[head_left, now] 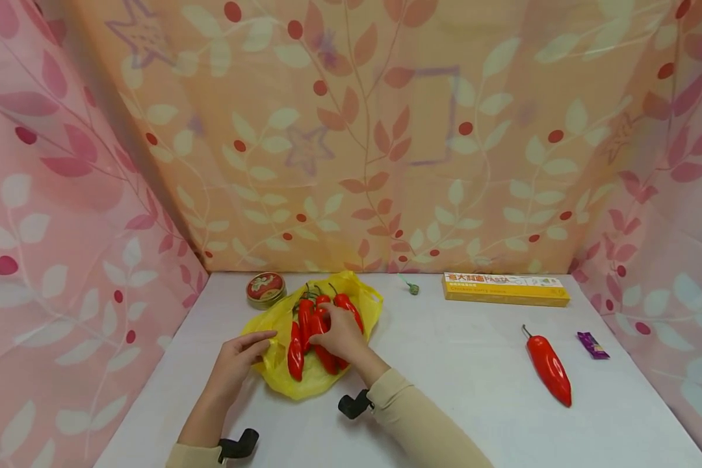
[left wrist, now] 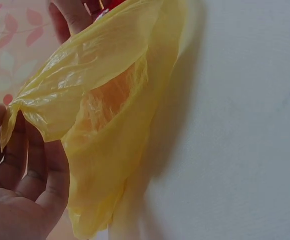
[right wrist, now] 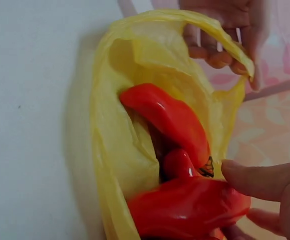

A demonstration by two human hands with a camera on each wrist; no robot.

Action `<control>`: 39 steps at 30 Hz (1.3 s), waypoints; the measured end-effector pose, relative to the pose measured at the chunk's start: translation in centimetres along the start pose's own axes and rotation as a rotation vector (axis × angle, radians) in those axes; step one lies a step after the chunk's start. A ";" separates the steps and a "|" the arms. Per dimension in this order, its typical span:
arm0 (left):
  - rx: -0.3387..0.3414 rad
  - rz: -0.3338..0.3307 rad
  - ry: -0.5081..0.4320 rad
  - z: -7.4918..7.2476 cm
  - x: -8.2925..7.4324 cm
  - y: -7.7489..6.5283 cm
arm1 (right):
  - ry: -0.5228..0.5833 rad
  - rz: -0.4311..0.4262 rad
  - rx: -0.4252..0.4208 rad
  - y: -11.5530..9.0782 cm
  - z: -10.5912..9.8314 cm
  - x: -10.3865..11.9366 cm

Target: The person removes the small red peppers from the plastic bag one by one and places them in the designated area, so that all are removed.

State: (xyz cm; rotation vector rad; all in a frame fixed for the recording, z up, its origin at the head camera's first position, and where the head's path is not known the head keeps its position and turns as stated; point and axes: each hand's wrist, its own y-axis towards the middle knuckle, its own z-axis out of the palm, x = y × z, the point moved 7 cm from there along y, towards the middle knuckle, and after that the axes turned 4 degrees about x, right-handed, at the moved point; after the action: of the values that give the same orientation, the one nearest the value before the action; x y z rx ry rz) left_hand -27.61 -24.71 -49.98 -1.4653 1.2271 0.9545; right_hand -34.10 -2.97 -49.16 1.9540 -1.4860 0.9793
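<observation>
A yellow plastic bag (head_left: 359, 290) lies spread on the table with several glossy red chili peppers (head_left: 296, 354) in it, stems toward the back. At the bag's left side my left hand (head_left: 234, 364) pinches a bit of its edge between thumb and fingers; in the left wrist view the bag (left wrist: 110, 160) is drawn to a point there. My right hand (head_left: 342, 335) reaches over the peppers from the right. In the right wrist view its thumb and fingers grip the end of one red chili pepper (right wrist: 184, 207), while another pepper (right wrist: 167, 115) lies behind it inside the bag.
A round red tin (head_left: 266, 290) stands behind the bag on the left. Toward the back are a small green item (head_left: 413, 288) and a yellow pasta box (head_left: 506, 292). A single red chili pepper (head_left: 550, 370) and a purple packet (head_left: 593, 345) lie at right. Patterned cloth walls surround the table.
</observation>
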 end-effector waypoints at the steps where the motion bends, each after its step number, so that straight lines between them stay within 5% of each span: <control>1: 0.001 -0.002 0.002 0.0 0.0 0.0 | -0.012 0.004 -0.001 -0.1 0.0 0.1; 5: 0.001 -0.003 0.003 0.0 -0.3 -0.1 | -0.019 0.031 0.003 -0.3 0.1 0.4; 16: -0.003 -0.021 0.006 0.3 -0.3 -0.5 | 0.199 0.092 0.092 -0.9 -0.2 0.6; 27: -0.010 -0.018 0.009 0.3 -0.4 -0.5 | 0.310 -0.079 0.157 -2.5 -2.0 1.5; 39: -0.004 -0.035 0.009 0.2 -0.1 -0.4 | 0.442 -0.031 0.159 -4.1 -4.7 -0.1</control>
State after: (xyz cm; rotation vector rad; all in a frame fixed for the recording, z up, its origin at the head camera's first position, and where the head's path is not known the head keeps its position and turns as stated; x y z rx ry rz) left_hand -27.24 -24.45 -49.83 -1.4911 1.2032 0.9285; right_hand -31.30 1.70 -46.16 1.7078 -1.1544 1.4411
